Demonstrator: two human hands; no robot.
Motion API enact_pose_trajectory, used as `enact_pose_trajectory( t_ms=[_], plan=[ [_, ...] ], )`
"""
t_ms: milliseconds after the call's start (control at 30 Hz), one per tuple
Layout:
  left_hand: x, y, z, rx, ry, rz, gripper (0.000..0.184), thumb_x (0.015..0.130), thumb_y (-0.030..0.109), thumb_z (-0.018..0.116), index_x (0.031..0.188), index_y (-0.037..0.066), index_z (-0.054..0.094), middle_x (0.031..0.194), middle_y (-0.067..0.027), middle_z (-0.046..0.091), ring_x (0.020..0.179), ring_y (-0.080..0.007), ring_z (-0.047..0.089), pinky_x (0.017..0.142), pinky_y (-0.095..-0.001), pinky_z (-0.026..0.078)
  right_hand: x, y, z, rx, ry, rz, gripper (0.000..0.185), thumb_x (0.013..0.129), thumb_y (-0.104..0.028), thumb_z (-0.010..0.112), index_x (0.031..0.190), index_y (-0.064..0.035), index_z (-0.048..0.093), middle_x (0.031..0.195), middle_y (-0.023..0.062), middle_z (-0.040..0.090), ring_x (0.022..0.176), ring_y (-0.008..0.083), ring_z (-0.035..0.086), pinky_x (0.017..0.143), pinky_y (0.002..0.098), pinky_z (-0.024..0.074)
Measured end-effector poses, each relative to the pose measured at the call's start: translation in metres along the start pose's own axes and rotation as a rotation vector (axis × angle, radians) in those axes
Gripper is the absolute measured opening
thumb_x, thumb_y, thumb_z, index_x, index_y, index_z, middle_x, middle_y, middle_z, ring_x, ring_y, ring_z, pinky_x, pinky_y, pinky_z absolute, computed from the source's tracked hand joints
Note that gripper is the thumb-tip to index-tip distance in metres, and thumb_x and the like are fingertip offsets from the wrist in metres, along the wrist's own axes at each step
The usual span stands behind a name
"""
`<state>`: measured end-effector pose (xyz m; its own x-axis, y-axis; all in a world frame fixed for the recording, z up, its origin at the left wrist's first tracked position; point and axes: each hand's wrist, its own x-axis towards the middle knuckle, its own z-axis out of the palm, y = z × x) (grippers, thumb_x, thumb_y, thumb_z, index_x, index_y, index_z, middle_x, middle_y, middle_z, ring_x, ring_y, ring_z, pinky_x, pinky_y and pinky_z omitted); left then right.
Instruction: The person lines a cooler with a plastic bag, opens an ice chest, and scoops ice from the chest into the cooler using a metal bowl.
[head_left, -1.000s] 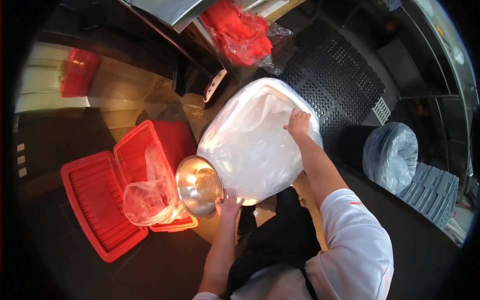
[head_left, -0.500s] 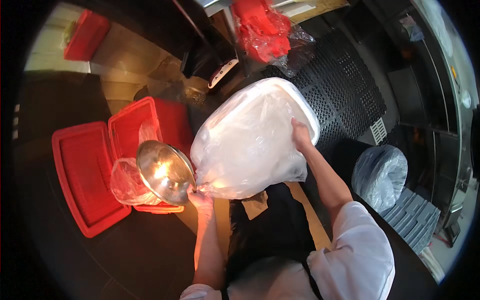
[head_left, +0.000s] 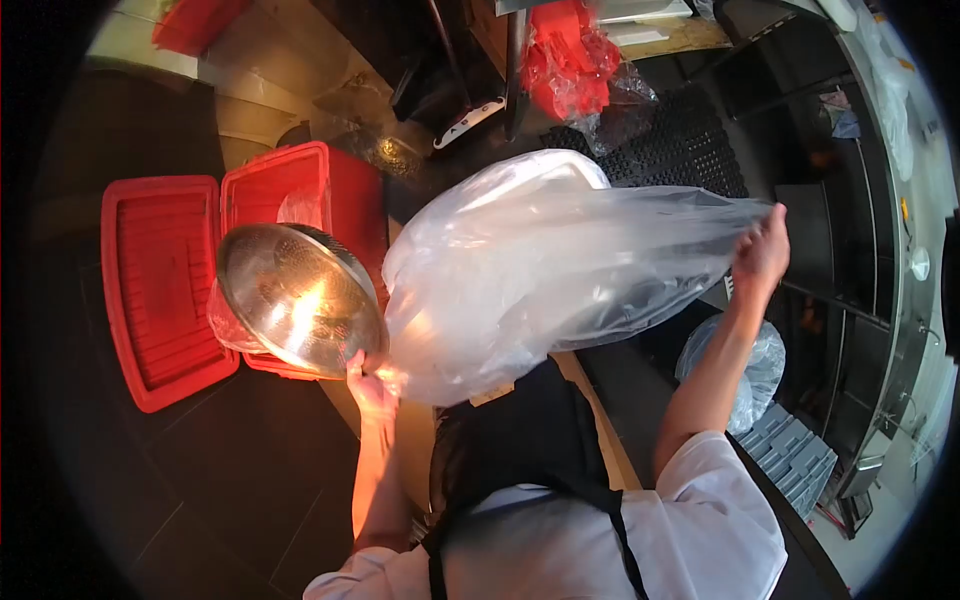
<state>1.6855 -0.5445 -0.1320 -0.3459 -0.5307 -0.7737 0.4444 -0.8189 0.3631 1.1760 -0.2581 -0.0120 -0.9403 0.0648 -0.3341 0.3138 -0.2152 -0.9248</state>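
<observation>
My left hand [head_left: 372, 386] is closed on the rim of a metal colander [head_left: 290, 290], which is tilted with its bowl towards me. Bright light reflects off its perforated inside. A clear plastic bag [head_left: 480, 300] covers a large white tub [head_left: 545, 165], whose rim shows at the far side. Out to the right, my right hand [head_left: 762, 250] grips the bag's edge and holds the plastic stretched away from the tub. The bag's near left corner lies against my left hand. What is inside the tub cannot be made out through the plastic.
Left of the tub stands an open red bin [head_left: 350, 190] with plastic inside, its red lid [head_left: 160, 290] beside it. A bag-lined bin [head_left: 745, 365] and grey stacked trays [head_left: 788, 455] are at right. Red plastic bags [head_left: 570, 60] hang at the back, near a black floor mat [head_left: 680, 140].
My right hand has moved from the tub's rim out to the right, pulling the bag's edge with it. The colander in my left hand has shifted left and turned more towards me.
</observation>
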Motion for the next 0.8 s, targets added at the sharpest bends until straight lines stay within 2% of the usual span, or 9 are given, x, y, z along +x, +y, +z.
enact_pose_trajectory(
  t_ms=[100,200,233,333,367,467,600,700,800],
  plan=[
    [0.031,-0.001,0.011,0.191,0.147,0.078,0.027,0.08,0.032,0.063,0.095,0.011,0.054,0.067,0.0008,0.046,0.056,-0.0138,0.04,0.048,-0.0281,0.035,0.092,0.097,-0.058,-1.019,-0.108,-0.328,0.04,0.095,-0.039,0.05,0.086,-0.0013,0.06,0.065,0.0063,0.056,0.066,0.0221,0.056,0.064,0.0328,0.0453],
    [0.065,0.003,-0.034,0.171,-0.017,-0.049,0.032,0.08,0.033,0.063,0.101,0.01,0.055,0.08,-0.0016,0.057,0.066,-0.0167,0.051,0.057,-0.031,0.044,0.126,0.134,-0.096,-1.459,-0.112,-0.288,0.047,0.09,-0.043,0.056,0.105,0.0005,0.062,0.087,0.0176,0.064,0.087,0.0309,0.063,0.08,0.037,0.0481],
    [0.05,-0.004,-0.008,0.195,0.033,-0.014,0.04,0.081,0.032,0.062,0.112,0.009,0.055,0.105,-0.0057,0.062,0.09,-0.0218,0.059,0.079,-0.0376,0.049,0.128,0.14,-0.101,-1.548,-0.092,-0.26,0.049,0.088,-0.044,0.059,0.11,-0.0004,0.062,0.094,0.0202,0.065,0.092,0.0323,0.063,0.083,0.0378,0.048],
    [0.053,-0.007,-0.061,0.156,-0.001,-0.078,0.049,0.081,0.033,0.061,0.122,0.008,0.052,0.118,-0.0065,0.059,0.107,-0.0263,0.055,0.093,-0.0433,0.044,0.069,0.1,-0.058,-2.002,0.372,-0.429,0.057,0.083,-0.042,0.065,0.121,-0.0009,0.055,0.111,0.0235,0.059,0.1,0.0371,0.06,0.087,0.0419,0.0462],
    [0.05,-0.01,-0.073,0.142,-0.015,-0.102,0.051,0.081,0.034,0.06,0.125,0.008,0.051,0.123,-0.0068,0.058,0.113,-0.0278,0.054,0.097,-0.0453,0.042,0.073,0.106,-0.057,-1.923,0.405,-0.803,0.063,0.075,-0.033,0.073,0.125,-0.0013,0.05,0.115,0.0236,0.056,0.102,0.0393,0.057,0.089,0.044,0.0447],
    [0.031,-0.016,-0.073,0.2,0.025,-0.056,0.052,0.082,0.034,0.06,0.126,0.008,0.051,0.122,-0.0066,0.059,0.113,-0.0274,0.054,0.098,-0.045,0.041,0.041,0.105,0.012,-1.365,-0.355,-1.066,0.039,0.074,-0.009,0.071,0.11,-0.0029,0.059,0.106,0.0158,0.062,0.099,0.0354,0.058,0.087,0.0437,0.045],
    [0.043,-0.016,-0.089,0.094,0.104,-0.043,0.054,0.079,0.033,0.064,0.126,0.008,0.051,0.124,-0.0065,0.058,0.114,-0.0279,0.053,0.1,-0.046,0.04,0.006,0.197,0.091,-1.623,-0.903,-0.561,0.031,0.082,-0.021,0.065,0.107,-0.0018,0.061,0.096,0.0172,0.065,0.086,0.0371,0.063,0.074,0.0461,0.0511],
    [0.043,-0.01,-0.064,0.079,0.08,0.03,0.052,0.079,0.031,0.065,0.125,0.009,0.052,0.123,-0.0064,0.058,0.115,-0.0276,0.053,0.099,-0.0464,0.04,0.061,0.298,0.102,-1.931,-1.265,-0.519,0.023,0.084,-0.022,0.062,0.095,-0.0017,0.064,0.101,0.02,0.064,0.08,0.0411,0.063,0.071,0.0501,0.0503],
    [0.049,0.007,-0.058,0.061,0.04,0.13,0.051,0.08,0.03,0.066,0.125,0.011,0.052,0.126,-0.0068,0.057,0.116,-0.0276,0.053,0.099,-0.0485,0.041,0.083,0.327,0.151,-1.672,-0.776,-0.519,0.025,0.086,-0.024,0.06,0.098,-0.0021,0.063,0.092,0.0217,0.064,0.083,0.0415,0.063,0.072,0.0494,0.0504]
  ],
)
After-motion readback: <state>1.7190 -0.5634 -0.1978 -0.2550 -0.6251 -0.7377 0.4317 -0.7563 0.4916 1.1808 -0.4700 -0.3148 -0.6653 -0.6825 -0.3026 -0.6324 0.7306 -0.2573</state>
